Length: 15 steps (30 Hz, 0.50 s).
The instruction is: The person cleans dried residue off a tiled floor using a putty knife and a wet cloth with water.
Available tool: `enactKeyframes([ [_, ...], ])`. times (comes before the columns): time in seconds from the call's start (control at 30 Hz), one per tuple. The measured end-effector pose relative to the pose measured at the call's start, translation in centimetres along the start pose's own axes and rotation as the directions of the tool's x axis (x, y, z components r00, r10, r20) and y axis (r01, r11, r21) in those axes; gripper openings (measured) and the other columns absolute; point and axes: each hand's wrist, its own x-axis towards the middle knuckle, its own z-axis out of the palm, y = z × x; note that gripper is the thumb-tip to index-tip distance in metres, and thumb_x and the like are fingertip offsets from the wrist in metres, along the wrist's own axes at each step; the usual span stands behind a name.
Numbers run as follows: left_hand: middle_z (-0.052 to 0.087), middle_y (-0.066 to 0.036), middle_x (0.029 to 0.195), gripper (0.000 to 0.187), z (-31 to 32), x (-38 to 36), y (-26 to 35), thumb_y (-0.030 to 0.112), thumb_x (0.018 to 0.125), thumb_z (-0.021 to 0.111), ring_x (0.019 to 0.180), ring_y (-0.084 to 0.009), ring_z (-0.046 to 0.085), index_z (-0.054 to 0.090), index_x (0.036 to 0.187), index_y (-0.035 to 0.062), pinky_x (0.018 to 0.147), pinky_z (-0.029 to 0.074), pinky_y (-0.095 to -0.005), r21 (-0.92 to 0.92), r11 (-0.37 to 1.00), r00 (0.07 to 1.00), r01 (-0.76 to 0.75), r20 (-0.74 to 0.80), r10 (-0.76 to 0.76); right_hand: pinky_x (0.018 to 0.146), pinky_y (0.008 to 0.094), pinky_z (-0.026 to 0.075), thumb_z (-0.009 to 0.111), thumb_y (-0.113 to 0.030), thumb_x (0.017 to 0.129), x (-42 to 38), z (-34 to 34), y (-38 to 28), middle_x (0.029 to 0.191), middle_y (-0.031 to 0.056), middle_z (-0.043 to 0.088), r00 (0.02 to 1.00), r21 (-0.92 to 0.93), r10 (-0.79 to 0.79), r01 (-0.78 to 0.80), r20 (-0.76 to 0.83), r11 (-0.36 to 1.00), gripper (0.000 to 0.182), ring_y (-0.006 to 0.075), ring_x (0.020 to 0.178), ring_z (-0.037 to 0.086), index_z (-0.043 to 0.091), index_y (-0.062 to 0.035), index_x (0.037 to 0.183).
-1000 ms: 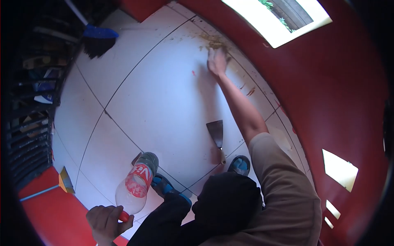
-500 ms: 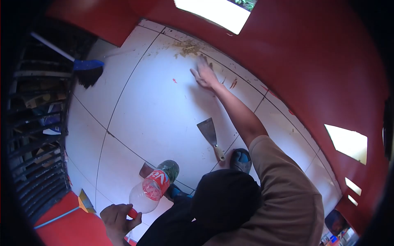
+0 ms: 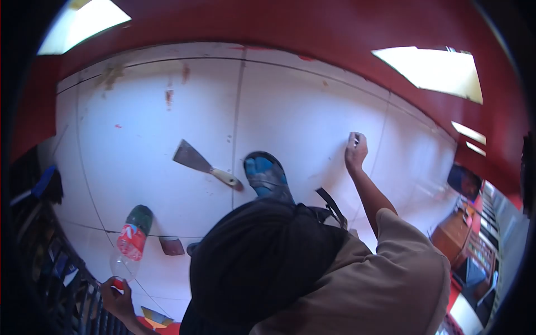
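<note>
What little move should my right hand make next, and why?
I'd probably bring your right hand, if it's free, to the scraper: it lies on the floor, handle toward that hand. Brown smears mark the tiles near the red wall, and your left hand is busy holding the bottle at its cap.

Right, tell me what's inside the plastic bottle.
In the bottle, the end away from the left hand shows dark green; liquid or tinted plastic, I cannot tell. The clear neck end shows nothing distinct; the red label covers the middle.
</note>
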Motion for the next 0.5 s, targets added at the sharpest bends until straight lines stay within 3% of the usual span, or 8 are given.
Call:
enactKeyframes([
  [0.03, 0.064, -0.012, 0.087, 0.026, -0.3, 0.8, -0.5, 0.0, 0.077, 0.077, 0.075, -0.0223, 0.061, 0.064, 0.099, 0.0001, 0.066, 0.049, -0.0326, -0.028, 0.99, 0.989, 0.138, 0.06, -0.136, 0.091, 0.0425, 0.047, 0.057, -0.025, 0.097, -0.7, -2.0, 5.6, 0.107, 0.0201, 0.065, 0.99, -0.089, 0.045, -0.057, -0.131, 0.994, 0.029, 0.0355, 0.103, 0.061, 0.065, 0.0004, 0.106],
  [0.1, 0.065, -0.012, 0.09, 0.024, 0.5, 1.7, -4.3, 0.001, 0.08, 0.075, 0.075, -0.0218, 0.061, 0.064, 0.101, 0.0001, 0.067, 0.049, -0.0328, -0.01, 0.996, 0.996, 0.092, 0.021, -0.092, 0.098, 0.0465, 0.045, 0.051, -0.034, 0.099, -3.3, -4.9, 14.6, 0.117, 0.026, 0.061, 0.857, -0.234, 0.409, -0.487, -0.314, 0.842, 0.044, 0.0399, 0.112, 0.058, 0.06, 0.0049, 0.118],
  [0.2, 0.065, -0.013, 0.091, 0.022, 0.0, 5.3, -4.0, 0.003, 0.084, 0.072, 0.077, -0.0209, 0.061, 0.064, 0.103, -0.0005, 0.073, 0.05, -0.0325, 0.011, 0.993, 0.991, 0.121, 0.048, -0.122, 0.105, 0.0454, 0.042, 0.043, -0.045, 0.1, -7.1, -7.6, 17.1, 0.129, 0.0293, 0.056, 0.283, 0.029, 0.929, -0.954, -0.24, 0.298, 0.06, 0.0414, 0.122, 0.053, 0.054, 0.0077, 0.127],
  [0.3, 0.062, -0.011, 0.086, 0.02, -0.4, 7.8, -3.6, 0.005, 0.084, 0.071, 0.079, -0.0194, 0.059, 0.061, 0.101, -0.0009, 0.074, 0.049, -0.0319, -0.014, 0.993, 0.988, 0.117, 0.099, -0.115, 0.113, 0.0518, 0.032, 0.035, -0.055, 0.099, -10.7, -2.7, 22.1, 0.148, 0.0301, 0.036, 0.038, 0.24, 0.994, -0.969, -0.105, 0.062, 0.076, 0.0413, 0.138, 0.037, 0.041, 0.009, 0.14],
  [0.33, 0.061, -0.01, 0.085, 0.02, -0.9, 8.2, -2.8, 0.005, 0.084, 0.071, 0.078, -0.0191, 0.058, 0.06, 0.1, -0.0008, 0.072, 0.048, -0.0315, 0.008, 0.991, 0.981, 0.134, 0.142, -0.134, 0.114, 0.0547, 0.028, 0.035, -0.057, 0.098, -10.3, -1.0, 17.8, 0.153, 0.0299, 0.029, -0.024, 0.152, 0.987, -0.988, -0.157, 0.0, 0.08, 0.0413, 0.143, 0.029, 0.036, 0.0092, 0.144],
  [0.4, 0.059, -0.009, 0.082, 0.019, -1.6, 8.9, -1.6, 0.007, 0.084, 0.071, 0.075, -0.0185, 0.056, 0.059, 0.097, -0.0005, 0.07, 0.046, -0.0309, 0.052, 0.981, 0.957, 0.186, 0.218, -0.192, 0.117, 0.0572, 0.019, 0.034, -0.057, 0.099, -9.0, 3.1, 13.8, 0.159, 0.0291, 0.015, 0.173, 0.011, 0.928, -0.982, -0.329, 0.187, 0.083, 0.041, 0.149, 0.014, 0.026, 0.0079, 0.149],
  [0.47, 0.057, -0.008, 0.082, 0.02, -1.6, 8.5, -3.0, 0.008, 0.084, 0.071, 0.073, -0.0176, 0.054, 0.058, 0.096, -0.0003, 0.067, 0.045, -0.0305, 0.042, 0.99, 0.967, 0.132, 0.214, -0.138, 0.12, 0.052, 0.011, 0.032, -0.055, 0.101, -6.8, 2.4, 7.9, 0.16, 0.0293, 0.013, 0.417, -0.014, 0.899, -0.908, -0.132, 0.419, 0.082, 0.0411, 0.15, 0.007, 0.018, 0.0081, 0.152],
  [0.5, 0.056, -0.007, 0.081, 0.02, -1.5, 8.1, -3.9, 0.008, 0.084, 0.071, 0.072, -0.0171, 0.052, 0.057, 0.095, -0.0002, 0.066, 0.044, -0.0304, 0.038, 0.993, 0.969, 0.108, 0.217, -0.114, 0.121, 0.0502, 0.011, 0.032, -0.052, 0.102, -6.4, 2.4, 7.6, 0.16, 0.0291, 0.012, 0.639, 0.013, 0.767, -0.768, -0.05, 0.64, 0.079, 0.0406, 0.15, 0.007, 0.018, 0.0083, 0.151],
])
